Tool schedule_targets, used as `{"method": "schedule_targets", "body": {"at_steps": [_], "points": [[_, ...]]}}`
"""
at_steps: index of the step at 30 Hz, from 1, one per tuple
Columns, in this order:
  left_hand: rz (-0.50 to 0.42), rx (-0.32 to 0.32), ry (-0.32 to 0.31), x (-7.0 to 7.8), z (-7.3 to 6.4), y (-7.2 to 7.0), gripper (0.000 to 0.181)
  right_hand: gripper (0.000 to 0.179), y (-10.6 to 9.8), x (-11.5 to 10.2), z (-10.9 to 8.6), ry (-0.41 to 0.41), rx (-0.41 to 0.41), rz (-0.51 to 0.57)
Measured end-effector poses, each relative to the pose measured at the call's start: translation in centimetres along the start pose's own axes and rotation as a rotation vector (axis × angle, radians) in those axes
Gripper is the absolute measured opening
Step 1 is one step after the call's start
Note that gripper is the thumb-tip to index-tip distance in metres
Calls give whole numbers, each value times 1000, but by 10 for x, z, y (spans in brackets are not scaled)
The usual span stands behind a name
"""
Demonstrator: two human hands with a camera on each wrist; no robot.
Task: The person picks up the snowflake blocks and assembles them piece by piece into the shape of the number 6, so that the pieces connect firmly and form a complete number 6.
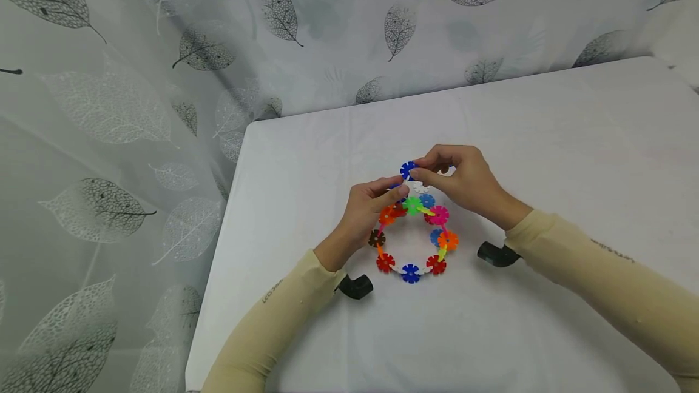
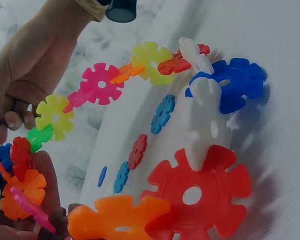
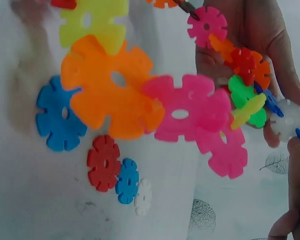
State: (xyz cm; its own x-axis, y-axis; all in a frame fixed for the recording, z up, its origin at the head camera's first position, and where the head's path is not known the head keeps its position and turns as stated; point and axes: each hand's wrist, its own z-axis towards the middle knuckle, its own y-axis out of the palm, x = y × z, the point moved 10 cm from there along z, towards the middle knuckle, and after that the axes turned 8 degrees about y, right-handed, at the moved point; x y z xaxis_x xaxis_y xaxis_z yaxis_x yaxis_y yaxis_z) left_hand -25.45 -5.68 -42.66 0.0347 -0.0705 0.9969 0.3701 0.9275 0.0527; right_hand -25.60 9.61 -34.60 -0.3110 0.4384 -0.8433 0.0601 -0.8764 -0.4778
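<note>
A ring of interlocking snowflake discs (image 1: 411,273) in many colours hangs below both hands. My left hand (image 1: 357,211) holds the ring's upper left part, with red, orange and blue discs close at its fingers. From this end a white disc (image 3: 289,120) sticks out between the two hands. My right hand (image 1: 464,178) pinches a blue disc (image 1: 408,170) between thumb and fingers, right at the white disc's edge. In the left wrist view, a large red disc (image 2: 192,195) and white discs (image 2: 204,120) of the ring are near the camera.
Several loose discs lie in a row on the white table behind the ring: a blue one (image 3: 61,114), a red one (image 3: 104,164), another blue one (image 3: 127,181) and a white one (image 3: 143,197). Leaf-patterned curtain (image 1: 327,29) borders the table (image 1: 295,211). Black bent pieces (image 1: 356,287) sit by both wrists.
</note>
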Motion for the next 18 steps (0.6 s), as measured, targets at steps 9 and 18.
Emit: {"method": "schedule_targets", "body": {"at_steps": [9,18], "points": [[58,-44,3,4,0,3,40,10,0,6,-1,46,-66,44],[204,-8,62,12,4,0,42,19,4,16,0,83,-96,108]]}}
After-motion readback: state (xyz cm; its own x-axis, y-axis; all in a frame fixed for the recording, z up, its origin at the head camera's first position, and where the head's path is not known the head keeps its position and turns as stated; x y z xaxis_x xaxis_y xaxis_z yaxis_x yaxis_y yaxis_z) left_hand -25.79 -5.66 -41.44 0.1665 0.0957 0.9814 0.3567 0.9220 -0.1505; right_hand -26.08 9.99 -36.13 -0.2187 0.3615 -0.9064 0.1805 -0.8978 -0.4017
